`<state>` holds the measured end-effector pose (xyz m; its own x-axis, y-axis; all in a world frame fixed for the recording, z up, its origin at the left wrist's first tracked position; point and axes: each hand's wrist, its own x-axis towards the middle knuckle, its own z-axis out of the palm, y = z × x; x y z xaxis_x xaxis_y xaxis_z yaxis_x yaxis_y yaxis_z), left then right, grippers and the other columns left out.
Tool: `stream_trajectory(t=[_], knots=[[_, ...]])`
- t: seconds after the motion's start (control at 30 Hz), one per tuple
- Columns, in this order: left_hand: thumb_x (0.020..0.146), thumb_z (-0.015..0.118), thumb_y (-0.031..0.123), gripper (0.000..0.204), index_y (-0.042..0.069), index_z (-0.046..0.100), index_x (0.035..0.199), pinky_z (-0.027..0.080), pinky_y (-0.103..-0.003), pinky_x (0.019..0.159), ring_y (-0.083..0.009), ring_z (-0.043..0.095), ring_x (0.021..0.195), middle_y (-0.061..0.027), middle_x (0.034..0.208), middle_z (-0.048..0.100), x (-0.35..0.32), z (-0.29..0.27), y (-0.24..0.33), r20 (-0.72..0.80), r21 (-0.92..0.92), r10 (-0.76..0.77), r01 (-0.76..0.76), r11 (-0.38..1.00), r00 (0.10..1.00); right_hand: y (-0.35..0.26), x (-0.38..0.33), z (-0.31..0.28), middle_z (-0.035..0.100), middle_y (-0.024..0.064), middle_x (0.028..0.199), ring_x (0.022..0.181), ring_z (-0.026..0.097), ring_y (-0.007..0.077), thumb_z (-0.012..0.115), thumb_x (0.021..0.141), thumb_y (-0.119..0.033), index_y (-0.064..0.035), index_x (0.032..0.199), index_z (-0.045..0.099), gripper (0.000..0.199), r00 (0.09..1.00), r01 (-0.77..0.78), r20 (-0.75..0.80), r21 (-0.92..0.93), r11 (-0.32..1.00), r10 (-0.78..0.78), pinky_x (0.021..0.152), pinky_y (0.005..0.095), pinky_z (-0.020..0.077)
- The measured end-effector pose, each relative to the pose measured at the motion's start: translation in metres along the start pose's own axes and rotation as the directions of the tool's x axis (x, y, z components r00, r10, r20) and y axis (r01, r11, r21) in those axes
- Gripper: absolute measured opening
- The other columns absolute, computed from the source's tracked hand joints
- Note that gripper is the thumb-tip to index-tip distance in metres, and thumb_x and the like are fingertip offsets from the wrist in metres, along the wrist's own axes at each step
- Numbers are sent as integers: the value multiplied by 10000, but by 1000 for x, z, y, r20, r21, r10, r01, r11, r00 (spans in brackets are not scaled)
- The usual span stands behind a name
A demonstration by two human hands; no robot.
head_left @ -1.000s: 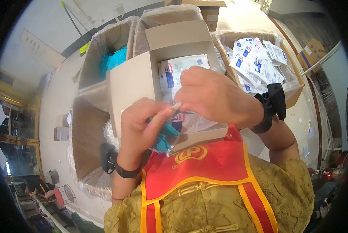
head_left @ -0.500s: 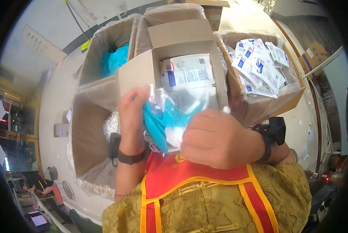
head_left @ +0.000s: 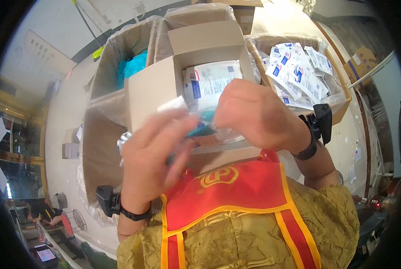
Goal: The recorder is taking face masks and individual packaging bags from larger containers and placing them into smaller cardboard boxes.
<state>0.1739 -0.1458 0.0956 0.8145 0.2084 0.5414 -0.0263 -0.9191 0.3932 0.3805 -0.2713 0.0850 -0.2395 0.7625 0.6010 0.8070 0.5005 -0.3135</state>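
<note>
Fingers of our right hand are curling under near the centre of the frame, knuckles up, and seem to be pinching the upper-right end of a crumpled teal piece, though the tips are hiding from view. From that grip the teal piece is lying to the left and slightly lower, between our two hands and over the near part of an open carton. Its visible length is running from lower left to upper right, roughly along the line joining the hands. Our left hand is overlapping its lower-left end, but blur is leaving us unable to tell whether those fingers are spread or pressing on anything. So the right hand is sitting nearer, apparently touching, while contact on the left is staying unclear to us. A white scrap is jutting out just above the left fingers, across the carton's left side. Higher in the frame, a white packet is lying flat inside the carton; loose packets are filling a lined bin at the upper right.
</note>
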Motion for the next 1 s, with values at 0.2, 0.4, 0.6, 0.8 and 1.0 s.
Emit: stream_trajectory(t=[0.2, 0.4, 0.6, 0.8, 1.0], knots=[[745, 722, 106, 314, 92, 676, 1055, 504, -345, 657, -289, 636, 767, -128, 894, 653, -1, 16, -11, 365, -255, -134, 238, 937, 921, -15, 4, 1, 583, 102, 829, 789, 555, 302, 659, 746, -63, -29, 822, 621, 92, 1000, 24, 0, 101, 995, -24, 693, 370, 469], [735, 721, 78, 254, 78, 663, 982, 471, -342, 633, -297, 584, 704, -119, 805, 603, -8, 38, -17, 325, -451, -122, 267, 852, 938, -12, 1, 5, 578, 105, 811, 757, 551, 299, 682, 746, -68, -21, 852, 636, 124, 996, 52, -74, 114, 992, -44, 678, 372, 469], [747, 707, 58, 273, 81, 688, 1018, 478, -315, 651, -250, 609, 710, -96, 841, 631, -10, 44, -19, 351, -488, -174, 338, 805, 920, -6, 0, 9, 615, 104, 843, 803, 589, 293, 720, 744, -98, -17, 969, 661, 246, 995, 22, -97, 107, 994, -12, 721, 364, 494], [772, 687, 62, 165, 37, 690, 935, 477, -297, 654, -209, 631, 739, -107, 892, 648, -13, 30, -19, 169, -471, -321, 362, 804, 932, 7, -23, -26, 628, 121, 954, 829, 612, 240, 763, 765, -150, -32, 1192, 581, 479, 935, -352, -18, 68, 933, 354, 719, 320, 492], [740, 718, 32, 185, -2, 693, 920, 483, -274, 719, -190, 645, 822, -91, 905, 657, -15, 26, -27, 170, -340, -224, 270, 901, 960, 8, -48, -26, 621, 80, 818, 724, 594, 156, 702, 854, -167, -16, 1045, 616, 258, 760, -645, 265, 417, 640, 593, 657, 269, 462]])
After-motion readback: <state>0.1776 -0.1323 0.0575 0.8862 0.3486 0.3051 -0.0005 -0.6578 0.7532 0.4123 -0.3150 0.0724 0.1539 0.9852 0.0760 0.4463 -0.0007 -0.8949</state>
